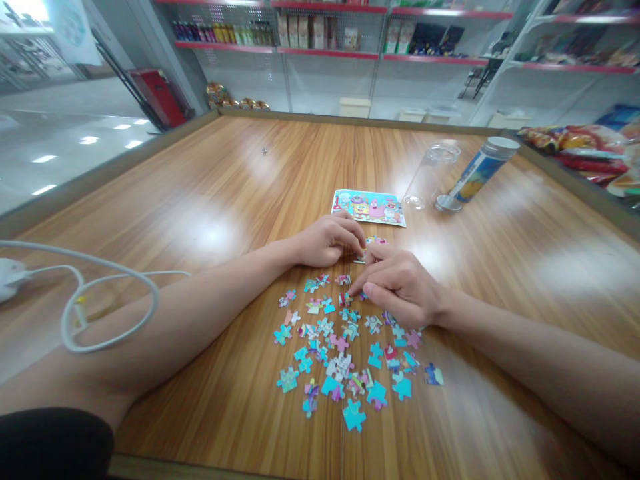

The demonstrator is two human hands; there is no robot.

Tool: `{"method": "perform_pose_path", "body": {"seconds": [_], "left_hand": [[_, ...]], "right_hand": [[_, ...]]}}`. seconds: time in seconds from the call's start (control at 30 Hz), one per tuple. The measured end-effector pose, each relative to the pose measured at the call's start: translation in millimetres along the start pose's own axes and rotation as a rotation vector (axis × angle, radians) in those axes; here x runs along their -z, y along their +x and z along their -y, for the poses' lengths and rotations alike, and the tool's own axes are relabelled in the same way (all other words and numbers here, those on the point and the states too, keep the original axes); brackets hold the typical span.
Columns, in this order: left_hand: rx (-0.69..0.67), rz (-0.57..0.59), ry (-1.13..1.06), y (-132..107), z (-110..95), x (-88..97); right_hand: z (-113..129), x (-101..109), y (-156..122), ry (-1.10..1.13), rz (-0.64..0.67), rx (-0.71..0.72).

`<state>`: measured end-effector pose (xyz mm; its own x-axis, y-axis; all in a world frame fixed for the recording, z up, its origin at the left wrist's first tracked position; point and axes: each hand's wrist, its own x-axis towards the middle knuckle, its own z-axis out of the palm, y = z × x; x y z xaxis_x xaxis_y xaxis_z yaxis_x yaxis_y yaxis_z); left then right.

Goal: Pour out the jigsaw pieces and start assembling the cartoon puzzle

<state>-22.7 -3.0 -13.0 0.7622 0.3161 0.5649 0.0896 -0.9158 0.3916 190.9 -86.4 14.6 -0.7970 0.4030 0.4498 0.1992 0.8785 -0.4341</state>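
My left hand [331, 239] rests on the table with loosely bent fingers, its tips at a few joined jigsaw puzzle pieces [378, 241] that are partly hidden by both hands. Beside it, my right hand [403, 281] has its fingers spread. Its index fingertip touches a loose puzzle piece [345, 299], and another finger reaches to the joined pieces. Many loose pieces, mostly turquoise with pink and white, lie scattered towards me, such as a turquoise piece [354, 416]. Just beyond my hands is a colourful cartoon picture card [371, 208].
A clear plastic cylinder [431, 175] and a blue-yellow tube [477, 175] stand at the back right of the wooden table [240, 193]. A white cable [113, 272] loops over my left forearm. Packaged snacks [585, 150] sit beyond the right edge; shelves [330, 52] line the back.
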Motion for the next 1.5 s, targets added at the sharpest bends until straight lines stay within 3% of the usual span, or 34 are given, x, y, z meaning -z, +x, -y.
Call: {"method": "perform_pose_path", "body": {"seconds": [0.1,0.27,0.47,0.7,1.5], "left_hand": [[-0.004,-0.001,-0.002,0.3,-0.4,0.3],[0.008,0.011,0.000,1.1,-1.5,1.2],[0.000,-0.013,-0.002,0.9,-0.6,0.4],[0.016,0.023,0.000,2.1,-3.5,2.3],[-0.005,0.005,-0.007,1.3,-1.3,1.1]], "right_hand": [[0.2,-0.6,-0.6,-0.008,0.018,0.030],[-3.3,-0.8,-2.4,-0.058,-0.117,-0.092],[-3.3,-2.6,0.0,-0.026,-0.042,-0.077],[-4.2,3.5,-1.9,-0.010,-0.246,-0.183],[1.8,0.6,4.0,0.005,0.101,0.074]]}}
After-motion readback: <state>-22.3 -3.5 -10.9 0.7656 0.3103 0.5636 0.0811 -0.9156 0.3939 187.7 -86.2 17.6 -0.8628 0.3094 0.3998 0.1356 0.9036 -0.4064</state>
